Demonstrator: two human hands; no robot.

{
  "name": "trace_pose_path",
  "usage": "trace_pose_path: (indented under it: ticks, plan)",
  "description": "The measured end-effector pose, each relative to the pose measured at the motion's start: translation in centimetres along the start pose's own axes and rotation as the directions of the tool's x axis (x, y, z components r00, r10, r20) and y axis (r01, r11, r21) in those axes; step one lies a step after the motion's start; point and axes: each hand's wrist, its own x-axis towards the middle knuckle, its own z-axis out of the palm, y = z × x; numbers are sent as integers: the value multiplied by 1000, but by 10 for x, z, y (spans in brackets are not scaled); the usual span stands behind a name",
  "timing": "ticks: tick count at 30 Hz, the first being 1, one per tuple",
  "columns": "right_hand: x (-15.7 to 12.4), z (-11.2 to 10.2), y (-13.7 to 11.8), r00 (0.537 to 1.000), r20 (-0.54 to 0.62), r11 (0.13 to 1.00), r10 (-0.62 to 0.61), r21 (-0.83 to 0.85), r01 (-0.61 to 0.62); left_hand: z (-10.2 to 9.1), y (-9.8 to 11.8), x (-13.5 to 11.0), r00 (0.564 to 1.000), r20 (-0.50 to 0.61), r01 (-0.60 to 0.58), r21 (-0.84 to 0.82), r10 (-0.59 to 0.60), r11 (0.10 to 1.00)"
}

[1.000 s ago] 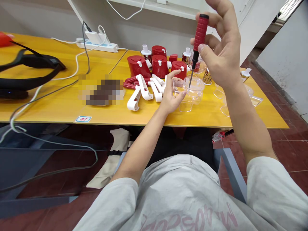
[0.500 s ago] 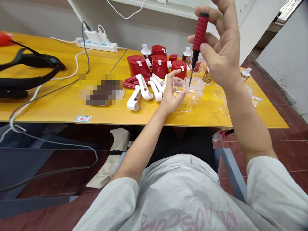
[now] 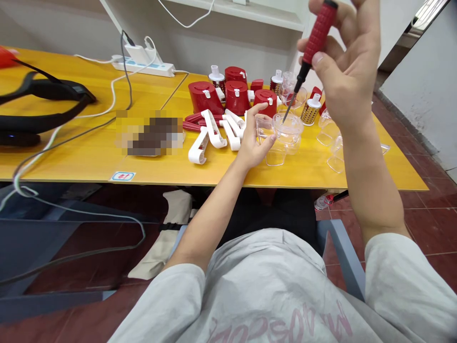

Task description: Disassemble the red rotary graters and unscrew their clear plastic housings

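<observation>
My right hand (image 3: 344, 66) is closed on a red-and-black screwdriver (image 3: 319, 35), gripped by its ribbed handle. The shaft slants down to the left, and its tip is at the mouth of a clear plastic housing (image 3: 289, 128); whether it touches anything inside I cannot tell. My left hand (image 3: 257, 138) is closed around the left side of that housing, thumb toward me, steadying it on the table. Just left of this hand lie several white curved handles (image 3: 214, 131). Red oval bases (image 3: 236, 97) stand in a group behind it.
More clear plastic parts (image 3: 333, 136) lie to the right, below my right forearm. Grater drums (image 3: 310, 109) with white tops stand among the red parts. At left are a black headset (image 3: 46, 105), white cables and a power strip (image 3: 150, 66). The yellow table's front edge (image 3: 178, 184) runs before me.
My right hand has moved to the right, and the screwdriver now leans more, with its handle farther right. The left hand and the clear housing have stayed put.
</observation>
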Motion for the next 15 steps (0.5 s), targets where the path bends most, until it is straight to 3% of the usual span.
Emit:
trace_pose_path:
  ticks: [5, 9, 15]
  plan:
    - [-4, -8, -3, 999, -40, 1000, 8, 12, -7, -1, 3, 0, 1000, 12, 15, -5, -15, 1000]
    - [-5, -12, 11, 997, -73, 1000, -14, -18, 12, -4, 4, 1, 999, 25, 25, 4, -25, 1000]
    - [1, -37, 24, 966, -214, 988, -145, 24, 153, -11, -1, 1, 999, 39, 6, -20, -5, 1000]
